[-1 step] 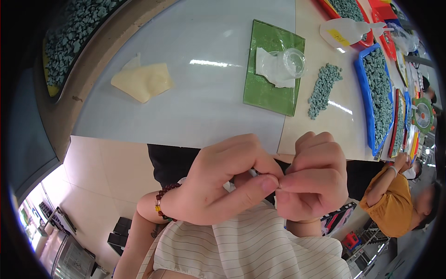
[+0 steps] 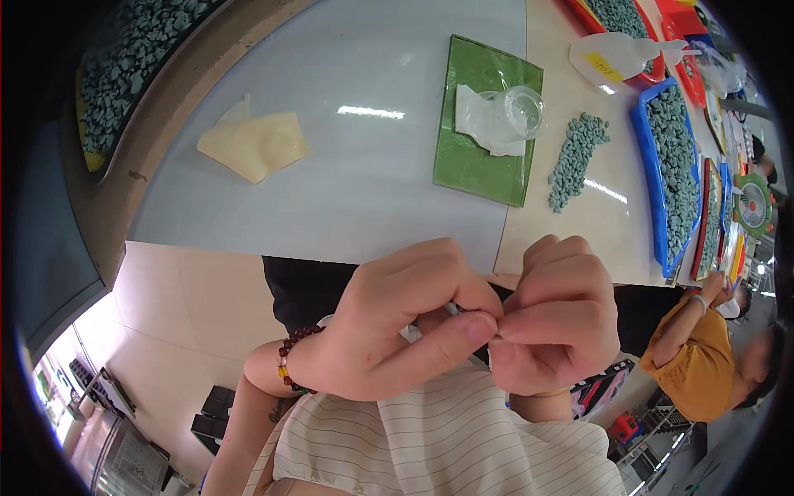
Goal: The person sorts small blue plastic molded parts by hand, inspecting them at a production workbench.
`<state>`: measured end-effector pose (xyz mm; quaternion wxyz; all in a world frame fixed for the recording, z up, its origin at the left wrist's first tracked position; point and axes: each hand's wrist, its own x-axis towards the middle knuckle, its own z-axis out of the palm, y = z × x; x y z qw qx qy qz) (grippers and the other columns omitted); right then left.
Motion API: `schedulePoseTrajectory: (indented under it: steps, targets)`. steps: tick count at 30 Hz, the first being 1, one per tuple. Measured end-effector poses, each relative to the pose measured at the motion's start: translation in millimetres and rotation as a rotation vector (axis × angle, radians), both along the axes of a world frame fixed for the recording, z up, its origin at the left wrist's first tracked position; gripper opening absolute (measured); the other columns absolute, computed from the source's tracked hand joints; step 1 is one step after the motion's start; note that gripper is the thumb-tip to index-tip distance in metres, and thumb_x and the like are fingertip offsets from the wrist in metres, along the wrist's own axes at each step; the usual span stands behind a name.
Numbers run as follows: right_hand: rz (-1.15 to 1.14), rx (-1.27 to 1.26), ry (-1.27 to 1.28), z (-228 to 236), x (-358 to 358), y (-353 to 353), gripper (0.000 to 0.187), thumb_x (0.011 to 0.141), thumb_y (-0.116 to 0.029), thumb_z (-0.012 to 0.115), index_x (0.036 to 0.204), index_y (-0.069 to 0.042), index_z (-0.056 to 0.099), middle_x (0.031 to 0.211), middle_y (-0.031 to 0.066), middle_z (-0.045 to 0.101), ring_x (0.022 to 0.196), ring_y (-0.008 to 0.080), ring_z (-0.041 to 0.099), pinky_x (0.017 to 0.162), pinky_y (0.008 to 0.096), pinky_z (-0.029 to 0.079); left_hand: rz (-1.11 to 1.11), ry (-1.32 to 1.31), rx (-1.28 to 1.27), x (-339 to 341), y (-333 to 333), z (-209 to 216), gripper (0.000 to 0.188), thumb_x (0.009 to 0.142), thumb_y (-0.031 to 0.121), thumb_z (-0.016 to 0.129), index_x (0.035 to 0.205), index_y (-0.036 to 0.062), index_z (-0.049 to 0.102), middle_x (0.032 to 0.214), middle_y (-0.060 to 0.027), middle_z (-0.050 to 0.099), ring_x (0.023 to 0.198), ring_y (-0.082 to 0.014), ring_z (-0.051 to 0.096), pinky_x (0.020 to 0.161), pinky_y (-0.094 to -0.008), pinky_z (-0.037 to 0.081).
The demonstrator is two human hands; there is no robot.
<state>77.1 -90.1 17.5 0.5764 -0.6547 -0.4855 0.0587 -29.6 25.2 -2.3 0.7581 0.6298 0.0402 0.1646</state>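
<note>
My left hand, a beaded bracelet at its wrist, is closed in a pinch of thumb and forefinger. Against its fingertips press the pinched thumb and forefinger of my right hand, its other fingers curled. Whatever lies between the tips is hidden or too small to name. Both hands are in front of my body by the table's near edge. Beyond them lies a green board bearing a crumpled white sheet and a small clear round cup. A strip of small grey-green stones is spread beside the board.
A yellowish cloth-like piece lies on the grey table. To the right stand a blue tray of similar stones, a white squeeze bottle and red trays. A dark container of stones is far left. Another person sits at right.
</note>
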Motion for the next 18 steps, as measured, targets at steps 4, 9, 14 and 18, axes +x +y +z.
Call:
schedulePoseTrajectory:
  steps: [4,9,14,18]
  targets:
    - [0.034,0.000,0.053,1.3,2.3,-0.6,0.032,0.049,0.010,0.068,0.073,-0.011,0.062,0.070,0.0016,0.056,0.057,0.0169,0.052,0.048,0.0258,0.039,0.024,-0.057,0.000,1.8,-2.6,-1.7,0.004,0.081,0.002,0.054,0.079,-0.0005,0.055,0.068,-0.0041,0.047,0.055,-0.0114,0.041,0.046,-0.0237,0.034]
    - [0.018,0.002,-0.070,1.8,2.2,0.5,0.025,0.054,0.005,0.070,0.073,-0.009,0.062,0.068,0.0016,0.057,0.056,0.0168,0.053,0.048,0.0263,0.038,0.145,-0.048,0.113,1.3,-7.8,-2.6,0.023,0.087,0.013,0.044,0.068,0.0019,0.050,0.058,-0.0020,0.047,0.049,-0.0127,0.035,0.044,-0.0257,0.029]
    - [0.013,-0.071,-0.314,2.7,3.9,-1.4,0.013,0.073,-0.013,0.067,0.069,-0.006,0.057,0.064,0.0033,0.055,0.054,0.0165,0.051,0.049,0.0285,0.037,0.155,-0.067,0.113,2.3,-6.0,-2.2,0.018,0.084,0.007,0.046,0.068,0.0008,0.050,0.056,-0.0032,0.045,0.049,-0.0134,0.036,0.043,-0.0258,0.030]
    - [0.004,-0.070,-0.346,2.5,3.0,-0.2,0.013,0.073,-0.013,0.067,0.070,-0.006,0.057,0.064,0.0031,0.055,0.054,0.0164,0.050,0.049,0.0288,0.037,0.146,-0.083,0.136,1.2,-4.2,-2.4,0.012,0.082,0.001,0.050,0.070,-0.0003,0.050,0.061,-0.0054,0.045,0.049,-0.0153,0.037,0.043,-0.0260,0.031]
